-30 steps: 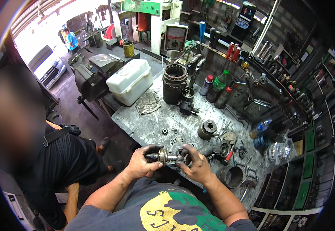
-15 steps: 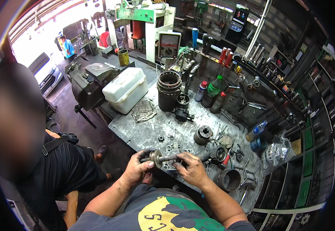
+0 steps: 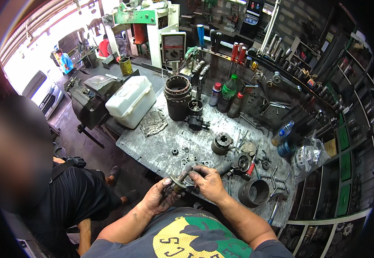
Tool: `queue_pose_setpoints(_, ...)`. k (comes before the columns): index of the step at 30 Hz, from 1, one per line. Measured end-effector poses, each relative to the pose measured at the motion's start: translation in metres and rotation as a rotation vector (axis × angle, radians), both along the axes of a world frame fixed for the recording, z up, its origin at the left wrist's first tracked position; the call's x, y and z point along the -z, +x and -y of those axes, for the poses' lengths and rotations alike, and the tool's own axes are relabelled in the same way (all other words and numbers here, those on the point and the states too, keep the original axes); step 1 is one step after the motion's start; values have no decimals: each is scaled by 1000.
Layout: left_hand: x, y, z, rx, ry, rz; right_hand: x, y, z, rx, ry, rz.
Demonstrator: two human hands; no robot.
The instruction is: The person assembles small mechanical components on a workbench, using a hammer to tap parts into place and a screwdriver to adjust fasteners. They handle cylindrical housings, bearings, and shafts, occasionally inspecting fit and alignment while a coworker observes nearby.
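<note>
A greasy metal shaft with a round flanged collar [image 3: 178, 184] is held between my hands in front of my shirt, just off the bench's near edge. My left hand [image 3: 156, 198] is closed around the collar end, its thumb on the rim. At the other end, my right hand [image 3: 209, 185] pinches the shaft between thumb and fingers. The shaft slants, with its right end farther from me. Just beyond it a light metal end housing [image 3: 191, 161] lies on the bench, partly hidden by my right hand. A small gear [image 3: 175, 152] sits behind that housing.
On the metal-topped bench [image 3: 142, 148] stand a large dark cylindrical housing [image 3: 178, 109], a white plastic case [image 3: 131, 103] and several bottles. A metal ring [image 3: 253, 192], a red-handled tool [image 3: 251, 168] and a hammer [image 3: 275, 208] lie right. A person in black [image 3: 73, 191] is close on my left.
The shaft has come nearer my body and tilted, its collar now lower. My left hand has turned more palm-up beneath it, and my right hand has shifted slightly left along the shaft.
</note>
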State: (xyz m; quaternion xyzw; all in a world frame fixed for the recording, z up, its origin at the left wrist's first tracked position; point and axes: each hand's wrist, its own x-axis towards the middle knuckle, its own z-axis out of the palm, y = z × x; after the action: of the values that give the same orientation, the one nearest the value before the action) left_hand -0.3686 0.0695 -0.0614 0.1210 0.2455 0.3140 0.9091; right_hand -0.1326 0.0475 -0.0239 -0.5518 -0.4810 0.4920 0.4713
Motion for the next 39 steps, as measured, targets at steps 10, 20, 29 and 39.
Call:
queue_pose_setpoints(10,-6,-1,3,37,26,48,2,-3,3,31,19,-3)
queue_pose_setpoints(20,-5,9,4,161,-88,232,13,-4,-2,-20,-94,-224)
queue_pose_setpoints(29,-9,17,1,194,-77,413,-1,-2,-4,-13,-74,-153)
queue_pose_setpoints(39,-10,16,6,194,-42,283,-3,-2,2,-4,-106,-270)
